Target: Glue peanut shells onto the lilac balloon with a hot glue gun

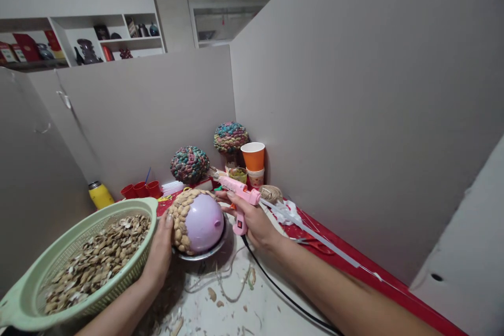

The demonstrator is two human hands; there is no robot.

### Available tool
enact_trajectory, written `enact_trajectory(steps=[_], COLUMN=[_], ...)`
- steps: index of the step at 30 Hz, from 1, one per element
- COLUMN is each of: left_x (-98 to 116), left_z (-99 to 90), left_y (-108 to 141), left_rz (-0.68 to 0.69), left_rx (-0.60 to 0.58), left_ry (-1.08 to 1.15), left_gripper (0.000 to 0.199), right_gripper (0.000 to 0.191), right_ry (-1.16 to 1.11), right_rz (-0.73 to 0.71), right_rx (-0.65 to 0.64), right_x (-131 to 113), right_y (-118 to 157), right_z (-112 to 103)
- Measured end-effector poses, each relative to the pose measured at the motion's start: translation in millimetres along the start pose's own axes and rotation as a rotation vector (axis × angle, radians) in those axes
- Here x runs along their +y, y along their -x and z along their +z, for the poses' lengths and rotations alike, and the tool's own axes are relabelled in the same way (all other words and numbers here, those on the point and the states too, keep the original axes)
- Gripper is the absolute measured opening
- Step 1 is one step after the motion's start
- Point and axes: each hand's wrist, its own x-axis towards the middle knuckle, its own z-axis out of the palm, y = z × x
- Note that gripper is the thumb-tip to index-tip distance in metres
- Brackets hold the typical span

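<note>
A pale purple balloon, its left and upper sides covered with tan nut shells, rests in a shallow metal bowl. My left hand holds the shell-covered left side, thumb on the shells; its other fingers are mostly hidden. My right hand is wrapped round the handle of a pink hot glue gun, whose nozzle points up and left, above the balloon's upper right. A long white glue stick sticks out from its back, and a black cord trails from the handle.
At left stands a green colander heaped with loose shells. Behind are two coloured shell-covered balls, red cups, a yellow bottle, an orange paper cup and twine. Red scissors lie right. Grey partitions enclose the table.
</note>
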Motion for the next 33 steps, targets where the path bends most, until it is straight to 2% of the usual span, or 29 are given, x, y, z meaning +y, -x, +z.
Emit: enact_trajectory(steps=[3,6,17,26,33], left_x=[2.5,4.4,12.7,22.3,13.2], left_z=[-0.1,0.3,-3.8,2.3,4.5], left_y=[0.7,0.1,0.3,18.8,6.8], left_rz=[-0.033,-0.017,0.063,0.05,0.025], left_rx=[0.001,-0.012,0.021,0.055,0.029], left_ry=[-0.031,-0.045,-0.089,-0.079,-0.075], left_gripper=[0.061,0.06,0.051,0.061,0.06], right_gripper=[0.037,0.037,0.029,0.034,0.029], right_ry=[0.008,0.004,-0.003,-0.079,-0.129], right_rz=[0.05,0.09,0.019,0.033,0.013], right_rx=[0.065,0.053,-0.015,-0.042,-0.054], right_x=[5.1,3.9,-2.9,-1.6,-4.9], right_y=[-3.9,-3.4,-1.2,-0.4,0.1], right_z=[-3.5,-3.0,-0.1,-2.1,-0.5])
